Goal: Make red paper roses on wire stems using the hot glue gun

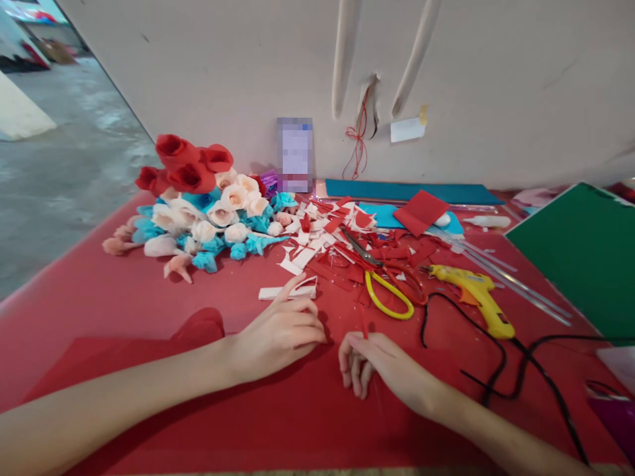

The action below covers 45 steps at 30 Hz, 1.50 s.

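Item one: we are resting our left hand point(282, 334) on the red sheet point(149, 304), fingers loosely apart and gripping nothing, index tip touching a white paper strip point(290, 291). Item two: we are curling our right hand point(370, 363) closed, pinching a thin red sliver point(364, 325), near the yellow-handled scissors point(387, 297) and glue gun point(476, 294).

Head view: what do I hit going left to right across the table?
Order: pile of paper flowers → left hand → right hand → yellow glue gun → green sheet.
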Motion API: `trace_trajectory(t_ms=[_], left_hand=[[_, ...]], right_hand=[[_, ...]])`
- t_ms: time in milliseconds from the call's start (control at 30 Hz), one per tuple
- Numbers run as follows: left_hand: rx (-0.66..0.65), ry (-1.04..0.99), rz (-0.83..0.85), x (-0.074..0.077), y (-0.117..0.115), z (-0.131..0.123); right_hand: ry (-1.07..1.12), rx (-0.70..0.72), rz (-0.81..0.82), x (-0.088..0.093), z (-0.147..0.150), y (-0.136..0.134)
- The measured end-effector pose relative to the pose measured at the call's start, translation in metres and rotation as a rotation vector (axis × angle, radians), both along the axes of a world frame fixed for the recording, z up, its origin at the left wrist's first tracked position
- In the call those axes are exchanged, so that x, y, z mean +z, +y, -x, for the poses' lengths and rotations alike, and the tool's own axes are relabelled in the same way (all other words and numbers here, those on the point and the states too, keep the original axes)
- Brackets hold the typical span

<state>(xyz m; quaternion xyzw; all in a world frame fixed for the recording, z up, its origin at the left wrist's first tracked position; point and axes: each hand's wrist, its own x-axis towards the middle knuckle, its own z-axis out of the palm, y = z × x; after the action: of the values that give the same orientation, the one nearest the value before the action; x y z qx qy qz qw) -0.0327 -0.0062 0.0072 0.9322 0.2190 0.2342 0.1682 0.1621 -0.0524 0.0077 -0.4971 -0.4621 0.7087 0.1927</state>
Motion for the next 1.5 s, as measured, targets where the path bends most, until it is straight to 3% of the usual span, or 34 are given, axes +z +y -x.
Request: trace_trajectory(t_ms=[733, 1100, 1300, 1500], left_hand=[[0.031, 0.002, -0.005, -0.003, -0.002, 0.000], [0.137, 0.043, 0.178, 0.003, -0.004, -0.003], [0.267, -0.059, 0.286, 0.004, -0.002, -0.005], [0.401, -0.166, 0.509, 0.014, -0.001, -0.008]], right_hand=[[-0.005, -0.009, -0.006, 0.000, 0.000, -0.001], [0.005, 0.006, -0.017, 0.000, 0.000, -0.001], [0.017, 0.008, -0.036, -0.002, 0.000, -0.002], [0.027, -0.030, -0.100, 0.003, -0.002, -0.002]])
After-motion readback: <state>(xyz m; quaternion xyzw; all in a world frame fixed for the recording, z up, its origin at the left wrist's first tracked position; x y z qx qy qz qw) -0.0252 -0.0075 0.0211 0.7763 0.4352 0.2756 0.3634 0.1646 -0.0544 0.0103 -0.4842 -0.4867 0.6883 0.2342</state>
